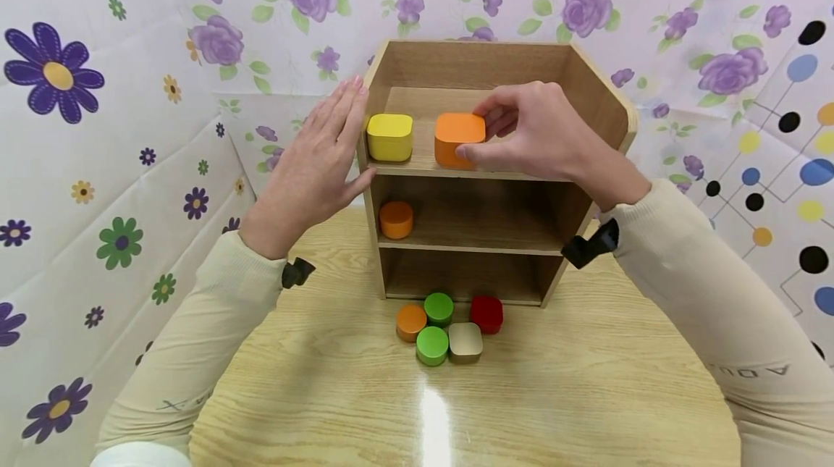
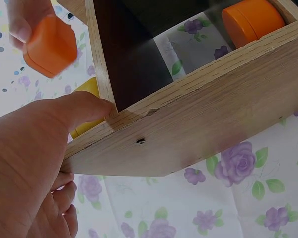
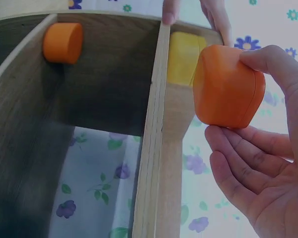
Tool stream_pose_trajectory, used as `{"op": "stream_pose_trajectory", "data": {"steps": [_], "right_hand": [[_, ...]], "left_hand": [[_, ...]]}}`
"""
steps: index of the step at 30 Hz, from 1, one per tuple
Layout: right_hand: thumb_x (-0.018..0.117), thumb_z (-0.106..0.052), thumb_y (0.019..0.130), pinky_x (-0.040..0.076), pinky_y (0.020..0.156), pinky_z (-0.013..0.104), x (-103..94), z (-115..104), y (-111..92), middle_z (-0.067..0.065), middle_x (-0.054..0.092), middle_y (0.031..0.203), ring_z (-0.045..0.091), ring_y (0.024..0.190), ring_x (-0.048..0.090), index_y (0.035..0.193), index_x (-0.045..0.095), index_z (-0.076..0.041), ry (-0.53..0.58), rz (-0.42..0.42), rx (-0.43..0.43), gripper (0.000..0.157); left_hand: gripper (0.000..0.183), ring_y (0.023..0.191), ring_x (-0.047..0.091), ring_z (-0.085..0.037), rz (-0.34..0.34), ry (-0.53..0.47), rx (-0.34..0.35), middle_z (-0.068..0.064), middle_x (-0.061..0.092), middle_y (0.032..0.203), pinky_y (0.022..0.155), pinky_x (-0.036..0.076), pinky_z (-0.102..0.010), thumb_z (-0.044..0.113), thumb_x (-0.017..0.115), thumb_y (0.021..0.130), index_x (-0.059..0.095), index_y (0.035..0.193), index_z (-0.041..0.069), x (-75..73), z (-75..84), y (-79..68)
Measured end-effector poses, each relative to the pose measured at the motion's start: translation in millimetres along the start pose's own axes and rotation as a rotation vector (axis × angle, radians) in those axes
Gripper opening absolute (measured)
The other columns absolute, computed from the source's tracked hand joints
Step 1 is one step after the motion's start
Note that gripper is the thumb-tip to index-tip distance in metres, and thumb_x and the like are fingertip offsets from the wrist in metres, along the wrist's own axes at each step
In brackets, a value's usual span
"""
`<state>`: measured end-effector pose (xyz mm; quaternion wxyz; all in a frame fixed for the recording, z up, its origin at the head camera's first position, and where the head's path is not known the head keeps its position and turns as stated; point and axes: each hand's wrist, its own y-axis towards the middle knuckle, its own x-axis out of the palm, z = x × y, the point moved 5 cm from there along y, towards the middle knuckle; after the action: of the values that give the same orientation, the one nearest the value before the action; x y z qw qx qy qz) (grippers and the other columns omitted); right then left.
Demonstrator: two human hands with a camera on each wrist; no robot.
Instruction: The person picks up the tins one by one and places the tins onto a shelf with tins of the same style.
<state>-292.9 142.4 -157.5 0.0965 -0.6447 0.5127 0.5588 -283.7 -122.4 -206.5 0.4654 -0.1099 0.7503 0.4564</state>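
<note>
My right hand (image 1: 537, 127) pinches an orange rounded-square box (image 1: 460, 140) between thumb and fingers, at the front of the top level of a small wooden shelf (image 1: 478, 65). The right wrist view shows the thumb on one side of this box (image 3: 228, 87) and the fingers under the opposite side. A yellow rounded-square box (image 1: 390, 137) sits at the top level's left end. My left hand (image 1: 319, 156) lies along the shelf's left side panel, fingers straight. Its thumb touches the front edge just below the yellow box, also visible in the left wrist view.
An orange round box (image 1: 396, 219) stands at the left of the middle level. On the table (image 1: 313, 380) before the shelf cluster an orange round box (image 1: 411, 323), two green round boxes (image 1: 433, 345), a red square box (image 1: 486, 314) and a beige square box (image 1: 465, 342). Flowered cloth (image 1: 274, 76) hangs behind.
</note>
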Motion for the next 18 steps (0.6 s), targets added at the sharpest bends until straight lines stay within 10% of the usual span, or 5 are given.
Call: {"op": "stream_pose_trajectory", "data": {"steps": [18], "right_hand": [[0.081,-0.046,0.088,0.058,0.091,0.034,26.2,21.6,19.6,0.012,0.078,0.111,0.022,0.098,0.073,0.122,0.074,-0.006,0.04,-0.084,0.112,0.052]], "left_hand": [[0.096,0.164,0.019,-0.038,-0.01,-0.006,-0.009,-0.024,0.018,0.176,0.137,0.016,-0.048,0.023,0.075,0.097,0.015,0.166,-0.006,0.2,-0.3,-0.7]]}}
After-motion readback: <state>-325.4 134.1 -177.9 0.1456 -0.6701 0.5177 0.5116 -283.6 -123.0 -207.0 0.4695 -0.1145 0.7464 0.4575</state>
